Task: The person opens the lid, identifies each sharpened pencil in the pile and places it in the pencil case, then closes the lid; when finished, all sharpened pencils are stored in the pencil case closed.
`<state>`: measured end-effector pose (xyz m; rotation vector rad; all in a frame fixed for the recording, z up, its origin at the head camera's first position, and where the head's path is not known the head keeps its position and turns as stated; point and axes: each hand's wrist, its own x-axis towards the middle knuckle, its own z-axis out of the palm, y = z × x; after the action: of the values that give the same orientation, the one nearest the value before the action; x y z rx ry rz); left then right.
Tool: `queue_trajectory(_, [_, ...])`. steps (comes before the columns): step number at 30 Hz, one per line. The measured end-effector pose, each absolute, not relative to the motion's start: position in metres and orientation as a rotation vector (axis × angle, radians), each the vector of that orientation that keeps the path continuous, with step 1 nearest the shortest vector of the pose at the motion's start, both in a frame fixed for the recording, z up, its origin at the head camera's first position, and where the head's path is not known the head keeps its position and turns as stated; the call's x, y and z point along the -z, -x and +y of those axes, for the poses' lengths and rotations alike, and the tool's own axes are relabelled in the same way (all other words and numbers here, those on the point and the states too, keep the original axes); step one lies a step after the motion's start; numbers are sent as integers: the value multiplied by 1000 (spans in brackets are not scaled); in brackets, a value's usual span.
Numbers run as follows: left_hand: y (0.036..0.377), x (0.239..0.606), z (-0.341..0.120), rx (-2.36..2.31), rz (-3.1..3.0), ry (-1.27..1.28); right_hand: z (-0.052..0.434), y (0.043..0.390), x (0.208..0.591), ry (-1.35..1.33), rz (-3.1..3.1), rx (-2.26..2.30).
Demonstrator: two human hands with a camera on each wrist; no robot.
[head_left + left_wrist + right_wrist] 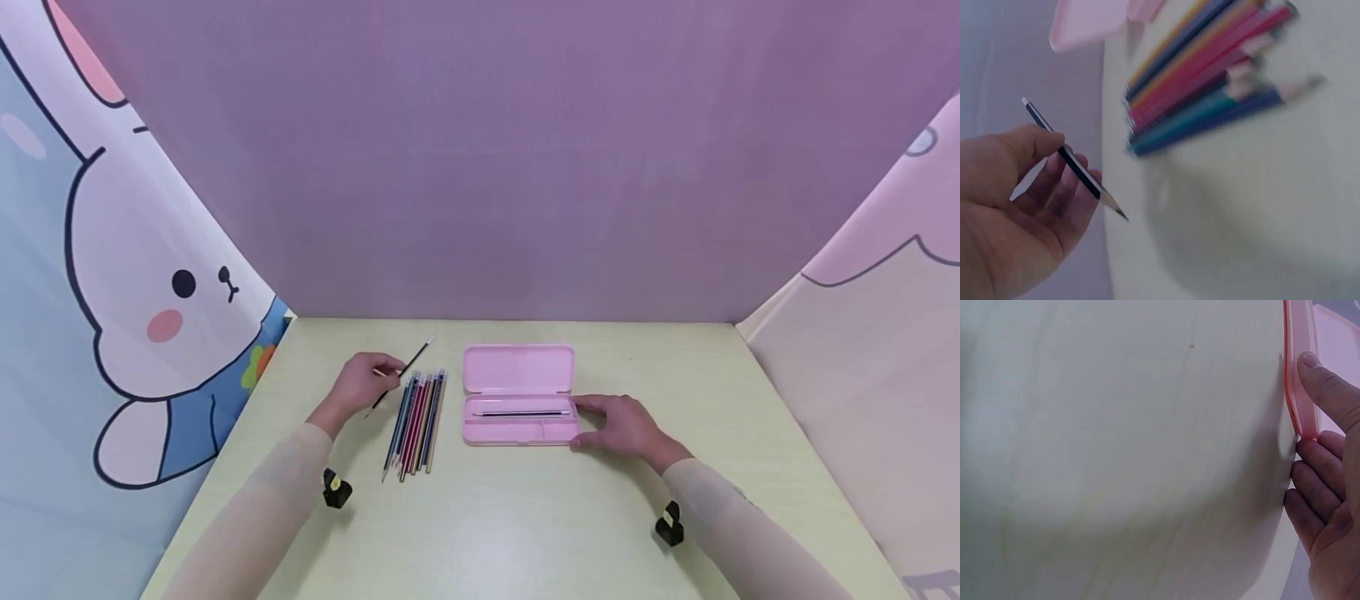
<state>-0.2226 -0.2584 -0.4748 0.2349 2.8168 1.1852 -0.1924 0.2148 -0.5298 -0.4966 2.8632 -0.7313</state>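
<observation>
**A dark pencil [417, 357] pinched in the left hand [363, 383], a pink pencil case [518, 369] held by the right hand [621, 427]**

From where I stand, the left hand has the dark pencil between thumb and fingers, at the far left of a bunch of pencils [417, 427]. It slants, sharpened tip towards the near left, pale end towards the far right.

The bunch lies loosely side by side on the tabletop [525, 533], blues, reds and a few yellowish ones, running near to far; several sharpened tips face the near side.

Just to the right of them sits the case, its lid open towards the far side. One dark pencil [522, 413] lies lengthwise in its long far compartment; a divider splits the nearer part. The right hand grips the case's right end, thumb at the near corner, fingers around the end wall.

A purple backdrop [525, 167] rises at the far edge, with a rabbit-printed cloth [142, 283] on the left.
</observation>
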Motion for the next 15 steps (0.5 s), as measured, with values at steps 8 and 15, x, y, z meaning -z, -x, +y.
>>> queue_trajectory(8, [234, 461, -206, -1157, 2716, -455, 215, 193, 528, 519, 2855, 716])
queue_trajectory(15, [242, 462, -161, -1058, 2648, -588, 212, 191, 526, 500, 2845, 753])
